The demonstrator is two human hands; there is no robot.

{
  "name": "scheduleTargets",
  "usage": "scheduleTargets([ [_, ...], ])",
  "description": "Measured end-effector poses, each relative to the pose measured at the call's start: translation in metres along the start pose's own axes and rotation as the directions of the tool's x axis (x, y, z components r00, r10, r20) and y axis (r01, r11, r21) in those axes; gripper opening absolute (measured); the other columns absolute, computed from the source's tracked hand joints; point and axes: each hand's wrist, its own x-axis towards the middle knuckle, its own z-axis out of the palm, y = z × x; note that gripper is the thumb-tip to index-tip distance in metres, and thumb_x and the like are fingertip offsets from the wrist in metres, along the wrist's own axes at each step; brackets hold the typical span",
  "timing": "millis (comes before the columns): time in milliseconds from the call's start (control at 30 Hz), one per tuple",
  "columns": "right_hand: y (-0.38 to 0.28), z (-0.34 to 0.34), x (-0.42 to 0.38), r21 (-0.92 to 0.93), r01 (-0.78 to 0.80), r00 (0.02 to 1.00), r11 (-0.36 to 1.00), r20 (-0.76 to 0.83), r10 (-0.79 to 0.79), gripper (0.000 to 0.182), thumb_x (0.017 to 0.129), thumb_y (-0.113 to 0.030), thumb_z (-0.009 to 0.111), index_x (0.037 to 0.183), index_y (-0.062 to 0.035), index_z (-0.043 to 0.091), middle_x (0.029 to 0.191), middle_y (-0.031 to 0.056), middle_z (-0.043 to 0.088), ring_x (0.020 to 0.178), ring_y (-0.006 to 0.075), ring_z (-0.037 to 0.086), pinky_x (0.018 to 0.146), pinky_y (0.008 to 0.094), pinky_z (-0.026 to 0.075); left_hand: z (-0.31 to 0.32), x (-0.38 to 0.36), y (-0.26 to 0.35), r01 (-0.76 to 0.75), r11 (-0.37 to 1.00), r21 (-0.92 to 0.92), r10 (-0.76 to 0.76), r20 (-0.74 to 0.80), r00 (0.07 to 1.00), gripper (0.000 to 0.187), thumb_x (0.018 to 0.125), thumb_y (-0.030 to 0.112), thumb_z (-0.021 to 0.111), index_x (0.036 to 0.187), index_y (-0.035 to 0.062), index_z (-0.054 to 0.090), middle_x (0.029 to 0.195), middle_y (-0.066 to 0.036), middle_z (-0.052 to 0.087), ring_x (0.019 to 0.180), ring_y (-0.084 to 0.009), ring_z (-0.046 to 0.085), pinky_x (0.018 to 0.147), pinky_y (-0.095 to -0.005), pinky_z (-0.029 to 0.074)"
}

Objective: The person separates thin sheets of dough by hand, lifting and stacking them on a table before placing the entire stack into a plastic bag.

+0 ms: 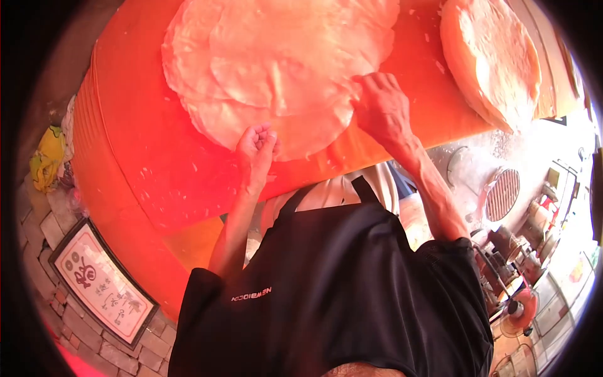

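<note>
A large, thin, pale dough sheet lies spread in overlapping layers on the orange-red table. My right hand is closed at its right edge, fingers bent down and pinching the dough there. At the near left edge of the sheet, my left hand has its palm turned up and its fingers curled in. Whether dough is caught between those left fingers is hidden. A second thick, round piece of dough lies apart to the right, on the table's far side.
Flour scraps dot the orange-red tabletop. On the right stand a round metal grille and several cluttered utensils and machine parts. A framed sign lies at lower left on brick paving, with a yellow bag beyond it.
</note>
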Motion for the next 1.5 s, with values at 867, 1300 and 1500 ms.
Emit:
scheduleTargets([
  [867,-0.123,-0.095,0.157,-0.020,0.355,0.854,0.935,-0.398,-0.333,0.016,0.086,-0.002,0.064,0.097,-0.0098,0.072,0.087,0.0078,0.070,0.076,0.0135,0.067,0.065,0.0264,0.053,-0.057,0.041,0.031,0.008,0.850,-0.527,-0.045,-0.057,0.997,0.022,0.096,0.012,0.053,0.115,0.0011,0.057,0.095,-0.011,0.066,0.085,-0.0225,0.066,0.075,-0.0322,0.054],
  [1300,-0.112,0.048,0.175,-0.056,0.466,0.878,0.883,-0.090,-0.469,0.003,0.075,-0.007,0.059,0.073,-0.0089,0.058,0.073,0.0098,0.061,0.075,0.0306,0.062,0.060,0.0429,0.050,-0.072,0.079,0.028,0.023,0.778,-0.628,-0.137,-0.134,0.982,0.030,0.095,0.011,0.054,0.122,-0.0017,0.047,0.103,-0.014,0.064,0.093,-0.0267,0.067,0.079,-0.0367,0.056],
  [1500,-0.105,0.122,0.127,0.033,0.482,0.873,0.875,0.063,-0.483,0.014,0.073,-0.004,0.065,0.085,-0.0089,0.066,0.084,0.0087,0.065,0.080,0.0279,0.063,0.065,0.0366,0.053,-0.071,0.077,0.043,0.037,0.781,-0.623,-0.117,-0.089,0.989,0.020,0.095,0.016,0.056,0.111,0.0036,0.054,0.097,-0.008,0.065,0.081,-0.0264,0.070,0.062,-0.0294,0.054],
])
